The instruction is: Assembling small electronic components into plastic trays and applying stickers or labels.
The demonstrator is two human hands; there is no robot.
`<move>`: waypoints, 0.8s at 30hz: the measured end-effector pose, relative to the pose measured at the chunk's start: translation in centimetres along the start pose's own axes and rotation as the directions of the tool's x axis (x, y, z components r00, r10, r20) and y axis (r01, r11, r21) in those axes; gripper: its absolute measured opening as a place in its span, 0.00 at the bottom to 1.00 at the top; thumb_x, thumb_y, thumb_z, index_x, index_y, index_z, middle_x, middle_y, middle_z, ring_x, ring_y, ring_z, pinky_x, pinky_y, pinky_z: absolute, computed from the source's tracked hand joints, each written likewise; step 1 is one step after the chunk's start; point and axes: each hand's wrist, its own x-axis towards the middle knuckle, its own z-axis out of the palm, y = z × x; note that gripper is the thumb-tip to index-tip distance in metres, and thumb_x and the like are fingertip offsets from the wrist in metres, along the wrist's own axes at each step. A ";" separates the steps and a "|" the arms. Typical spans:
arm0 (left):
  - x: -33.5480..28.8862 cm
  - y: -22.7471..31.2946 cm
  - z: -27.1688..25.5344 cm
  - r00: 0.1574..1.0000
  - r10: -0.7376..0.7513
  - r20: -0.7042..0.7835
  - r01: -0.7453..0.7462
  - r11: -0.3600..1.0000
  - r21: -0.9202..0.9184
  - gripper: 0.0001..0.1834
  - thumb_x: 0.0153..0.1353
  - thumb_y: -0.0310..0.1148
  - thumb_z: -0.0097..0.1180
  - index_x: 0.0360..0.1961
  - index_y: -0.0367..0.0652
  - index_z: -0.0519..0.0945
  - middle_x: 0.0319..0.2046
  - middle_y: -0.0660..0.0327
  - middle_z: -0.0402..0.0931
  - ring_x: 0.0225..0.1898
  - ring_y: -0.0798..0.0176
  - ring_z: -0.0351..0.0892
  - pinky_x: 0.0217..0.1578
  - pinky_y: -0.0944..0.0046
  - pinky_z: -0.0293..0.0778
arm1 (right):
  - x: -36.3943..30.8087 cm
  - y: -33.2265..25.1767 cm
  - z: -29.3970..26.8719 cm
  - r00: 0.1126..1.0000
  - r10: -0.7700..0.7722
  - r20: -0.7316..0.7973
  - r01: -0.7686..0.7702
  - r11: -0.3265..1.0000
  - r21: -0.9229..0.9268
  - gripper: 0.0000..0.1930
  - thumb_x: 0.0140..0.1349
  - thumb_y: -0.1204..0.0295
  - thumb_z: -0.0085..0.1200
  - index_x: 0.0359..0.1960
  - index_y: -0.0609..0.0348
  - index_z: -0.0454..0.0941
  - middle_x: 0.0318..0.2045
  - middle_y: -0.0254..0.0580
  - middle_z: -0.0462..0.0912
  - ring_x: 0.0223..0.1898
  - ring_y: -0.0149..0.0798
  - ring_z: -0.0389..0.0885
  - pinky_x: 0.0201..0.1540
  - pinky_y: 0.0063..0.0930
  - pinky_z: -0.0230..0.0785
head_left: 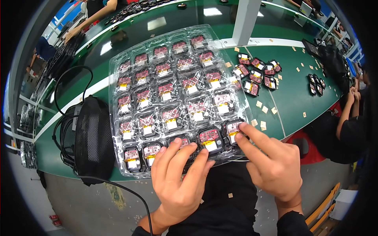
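Note:
A clear plastic blister tray (183, 89) lies tilted in front of me. Its pockets hold rows of small square black-cased electronic modules, each with a red circuit board, a yellow strip and a white patch. My left hand (179, 187) rests on the tray's near edge, fingers spread over the front row and partly hiding a module (182, 141). At the near right corner, the index and middle fingertips of my right hand (275, 165) touch another module (233, 131) in its pocket. That hand's remaining fingers are bent, and its thumb points toward the tray edge.
Several loose modules (256, 75) lie on the green table (293, 106) right of the tray, among small tan squares. A black mesh bag (94, 137) with a cable sits at the left. Beyond a grey post (246, 23) runs another green surface. Other people work at both sides.

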 end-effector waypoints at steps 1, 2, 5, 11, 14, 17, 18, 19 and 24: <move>0.1 0.0 0.0 1.000 0.003 -0.002 -0.003 1.000 -0.006 0.18 0.43 0.29 0.77 0.39 0.42 0.89 0.45 0.56 0.83 0.53 0.45 0.81 0.56 0.46 0.73 | 0.0 -0.2 -0.2 1.000 0.002 0.000 -0.002 1.000 -0.006 0.20 0.48 0.77 0.62 0.47 0.57 0.87 0.54 0.34 0.85 0.20 0.26 0.73 0.23 0.23 0.70; 0.2 -0.1 0.0 1.000 -0.002 0.003 0.002 1.000 -0.003 0.18 0.43 0.28 0.77 0.39 0.42 0.89 0.45 0.56 0.83 0.53 0.44 0.81 0.55 0.45 0.73 | 0.0 -0.5 -0.4 0.999 0.006 0.034 -0.005 0.999 -0.032 0.22 0.46 0.79 0.61 0.47 0.58 0.87 0.54 0.37 0.86 0.20 0.28 0.75 0.23 0.24 0.71; 0.2 -0.2 -0.1 1.000 -0.011 0.008 0.011 1.000 0.006 0.18 0.43 0.28 0.77 0.40 0.42 0.89 0.45 0.56 0.82 0.53 0.44 0.81 0.55 0.45 0.73 | 0.1 -0.2 -0.4 0.998 0.000 0.071 0.003 0.999 -0.042 0.23 0.46 0.81 0.59 0.48 0.59 0.87 0.55 0.40 0.86 0.20 0.29 0.77 0.24 0.25 0.71; 0.2 -0.1 0.0 1.000 -0.014 0.001 0.014 1.000 0.004 0.18 0.44 0.27 0.77 0.40 0.42 0.89 0.46 0.56 0.82 0.53 0.45 0.81 0.56 0.46 0.73 | -0.7 0.6 0.0 0.995 -0.031 0.090 0.035 0.998 -0.047 0.26 0.51 0.79 0.57 0.56 0.56 0.83 0.61 0.35 0.82 0.19 0.26 0.72 0.22 0.21 0.69; 0.0 -0.2 0.1 1.000 -0.013 -0.006 0.013 1.000 -0.005 0.18 0.45 0.27 0.77 0.40 0.43 0.89 0.46 0.56 0.82 0.54 0.46 0.81 0.56 0.46 0.73 | -1.2 0.6 0.2 0.992 -0.054 0.116 0.066 0.992 -0.106 0.29 0.54 0.77 0.55 0.61 0.54 0.81 0.67 0.32 0.77 0.19 0.25 0.68 0.20 0.19 0.67; 0.1 -0.1 0.3 1.000 -0.010 -0.022 0.010 1.000 -0.007 0.17 0.45 0.28 0.77 0.40 0.43 0.89 0.46 0.56 0.82 0.54 0.46 0.81 0.56 0.47 0.73 | -1.3 0.6 0.3 0.990 -0.068 0.125 0.089 0.981 -0.171 0.29 0.54 0.76 0.55 0.63 0.53 0.80 0.68 0.31 0.76 0.19 0.26 0.67 0.20 0.19 0.67; 0.2 -0.1 0.3 1.000 -0.005 -0.026 0.005 1.000 -0.006 0.17 0.45 0.28 0.77 0.40 0.43 0.89 0.46 0.56 0.82 0.54 0.46 0.81 0.56 0.47 0.73 | -1.4 0.6 0.4 0.989 -0.078 0.128 0.104 0.972 -0.209 0.29 0.55 0.76 0.55 0.63 0.51 0.80 0.69 0.30 0.75 0.19 0.26 0.67 0.19 0.18 0.66; 0.1 -0.2 0.3 1.000 -0.002 -0.026 0.002 1.000 -0.007 0.17 0.45 0.28 0.77 0.40 0.43 0.89 0.46 0.56 0.82 0.54 0.46 0.81 0.56 0.47 0.73 | -1.4 0.8 0.4 0.989 -0.076 0.126 0.102 0.972 -0.211 0.29 0.55 0.76 0.55 0.63 0.51 0.80 0.69 0.30 0.75 0.19 0.26 0.67 0.19 0.18 0.66; 0.1 -0.4 0.5 0.999 0.012 -0.039 -0.011 1.000 0.017 0.16 0.47 0.32 0.77 0.39 0.46 0.89 0.46 0.60 0.82 0.53 0.50 0.82 0.55 0.48 0.73 | -1.5 3.8 2.0 0.979 -0.200 0.032 0.202 0.954 -0.220 0.28 0.56 0.74 0.56 0.62 0.43 0.81 0.69 0.24 0.75 0.20 0.26 0.66 0.20 0.16 0.64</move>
